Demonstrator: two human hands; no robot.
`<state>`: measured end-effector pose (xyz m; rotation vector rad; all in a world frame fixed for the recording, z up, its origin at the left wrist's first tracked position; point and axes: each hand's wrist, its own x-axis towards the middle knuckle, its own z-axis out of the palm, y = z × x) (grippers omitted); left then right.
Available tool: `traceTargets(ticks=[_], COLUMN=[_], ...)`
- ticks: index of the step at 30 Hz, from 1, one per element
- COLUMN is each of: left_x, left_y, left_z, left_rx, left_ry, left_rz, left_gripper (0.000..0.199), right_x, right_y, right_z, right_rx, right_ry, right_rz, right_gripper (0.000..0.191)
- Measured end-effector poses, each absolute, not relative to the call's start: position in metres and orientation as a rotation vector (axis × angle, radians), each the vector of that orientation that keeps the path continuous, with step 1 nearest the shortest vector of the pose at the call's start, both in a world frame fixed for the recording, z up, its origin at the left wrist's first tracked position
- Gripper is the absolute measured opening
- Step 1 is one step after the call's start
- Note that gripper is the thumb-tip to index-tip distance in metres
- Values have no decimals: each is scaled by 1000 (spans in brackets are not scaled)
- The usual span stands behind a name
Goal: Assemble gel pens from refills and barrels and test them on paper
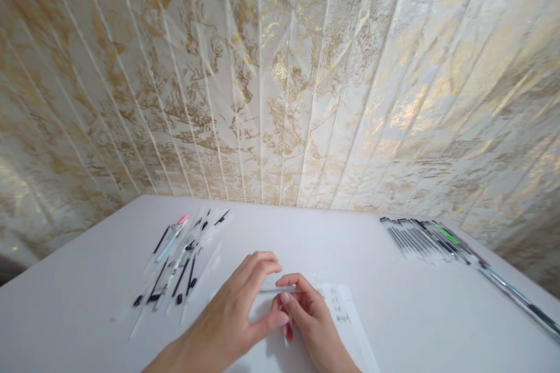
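Observation:
My right hand (308,309) has its fingers closed round one end of a slim, pale grey pen-like stick (279,289) that lies level. My left hand (245,297) arches beside it, its fingers curved and apart from the thumb. The left thumb comes close to the right fingertips; whether they touch I cannot tell. Part of the stick passes behind the left fingers. Under both hands is a white paper sheet (352,332) with dark handwriting along its right side.
Loose pen parts (179,280), black caps, thin dark rods and clear tubes, lie scattered on the left of the white table (280,227). A tight row of pens (420,239), one with bright green, lies at the right. Behind the table hangs a gold-patterned curtain (280,81).

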<state>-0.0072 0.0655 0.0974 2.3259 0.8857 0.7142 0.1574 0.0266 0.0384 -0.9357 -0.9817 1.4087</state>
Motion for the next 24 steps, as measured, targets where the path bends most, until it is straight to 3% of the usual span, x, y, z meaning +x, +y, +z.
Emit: traceTargets(ticks=[5,11,15,24], left_x=[-25,-107,-134,-102], left_y=[83,141,148,134], left_z=[117,128,116,90], left_rx=[2208,2291,2321,2467], left_ry=[1067,1569,1608,1558], left_rz=[898,469,196,62], left_gripper=[28,12,18,24], right_x=[159,164,158,161], right_y=[28,29,25,28], right_z=[43,44,42,41], right_rx=[-779,-732,-796,-878], right_ry=[-688,-609,-701,-681], right_rz=[1527,1531,1527,1429], right_gripper=[34,34,38,37])
